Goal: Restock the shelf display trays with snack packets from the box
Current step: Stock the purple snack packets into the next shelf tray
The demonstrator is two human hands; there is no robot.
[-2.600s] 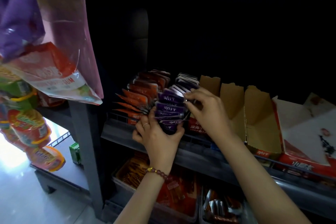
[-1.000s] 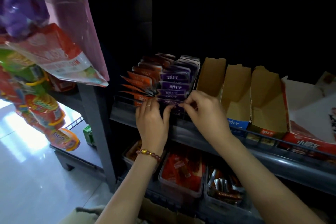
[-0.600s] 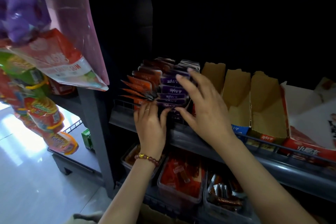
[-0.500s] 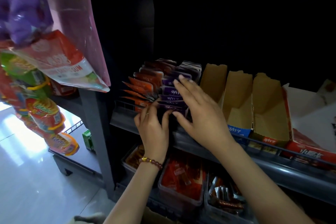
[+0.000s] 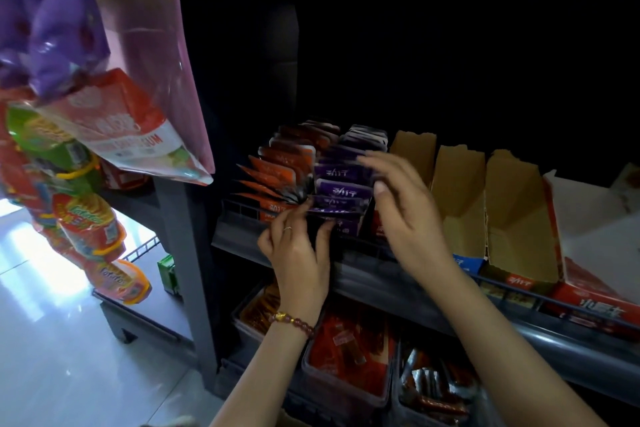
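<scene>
Half a second earlier the right hand (image 5: 401,215) had lain flat on the purple packets (image 5: 343,189); it had since lifted and drawn toward the right side of the row. Its fingers (image 5: 372,161) were spread and loosely bent, blurred by motion, reaching over the back packets, with the thumb just beside the right edge of the row. Whether any finger touched a packet could not be told. The forearm rose from the lower right across the shelf (image 5: 381,274) rail.

The left hand (image 5: 298,250) had barely shifted. It came up from below, wrist straight, and pinched the lower front of the purple packets between its thumb and curled fingers. A ring (image 5: 287,228) showed on one finger and a beaded bracelet (image 5: 294,321) on the wrist.

The purple packets stood fanned in a row on the shelf, touching the orange packets (image 5: 287,163) on their left. Open cardboard trays (image 5: 457,191) stood to their right. Clear bins (image 5: 346,357) of red packets sat on the shelf below.
</scene>
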